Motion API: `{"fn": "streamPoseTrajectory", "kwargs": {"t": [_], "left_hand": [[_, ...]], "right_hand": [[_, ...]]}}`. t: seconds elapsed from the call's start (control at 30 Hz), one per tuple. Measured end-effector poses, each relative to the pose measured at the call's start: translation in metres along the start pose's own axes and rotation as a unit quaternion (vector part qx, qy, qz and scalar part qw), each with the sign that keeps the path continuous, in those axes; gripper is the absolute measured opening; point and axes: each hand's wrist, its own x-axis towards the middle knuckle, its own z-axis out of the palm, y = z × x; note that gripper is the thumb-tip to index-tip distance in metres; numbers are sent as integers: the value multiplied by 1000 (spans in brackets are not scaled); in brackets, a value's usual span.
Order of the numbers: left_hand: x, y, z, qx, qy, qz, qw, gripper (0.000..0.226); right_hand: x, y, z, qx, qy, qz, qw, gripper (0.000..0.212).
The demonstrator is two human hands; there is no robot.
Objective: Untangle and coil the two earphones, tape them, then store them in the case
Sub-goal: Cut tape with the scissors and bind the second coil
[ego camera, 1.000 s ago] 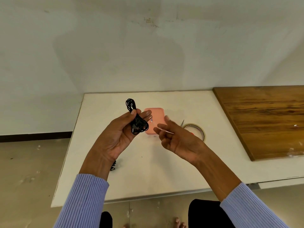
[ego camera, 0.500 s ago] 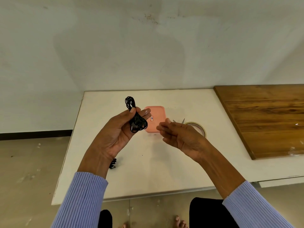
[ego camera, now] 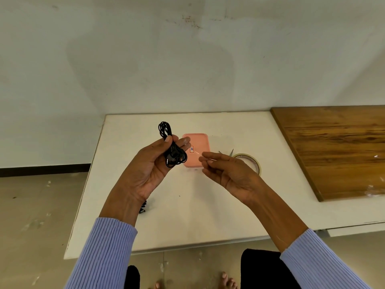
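The left hand (ego camera: 154,163) is gripping a coiled black earphone cable (ego camera: 171,149) upright above the white desk (ego camera: 187,215), its middle exposed, probably for binding. The right hand (ego camera: 227,174) is pinching a thin clear strip of tape (ego camera: 201,153) beside it. The shut pink rectangular plastic case (ego camera: 198,150) is hiding any contents.

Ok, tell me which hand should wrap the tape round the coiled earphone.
The right hand, probably. It pinches what looks like a clear strip of tape at its fingertips, right beside the coiled earphone. The left hand grips that coil and can only steady it.
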Motion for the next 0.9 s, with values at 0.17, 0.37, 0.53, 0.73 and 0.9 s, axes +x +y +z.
{"fn": "streamPoseTrajectory", "kwargs": {"t": [0.17, 0.37, 0.53, 0.73, 0.9], "left_hand": [[1, -7, 7, 4, -8, -2, 1000, 27], [0, -8, 11, -5, -31, 2, 999, 23], [0, -11, 12, 12, -37, 6, 999, 22], [5, -17, 5, 112, 42, -13, 993, 18], [2, -16, -2, 243, 139, 26, 960, 14]], "right_hand": [[4, 0, 7, 3, 28, 8, 1000, 25], [3, 0, 13, -79, 33, 0, 996, 42], [3, -1, 11, -40, 50, 5, 998, 31], [2, 4, 10, -100, 84, -96, 987, 7], [-1, -4, 8, -147, 94, -131, 976, 6]]}}
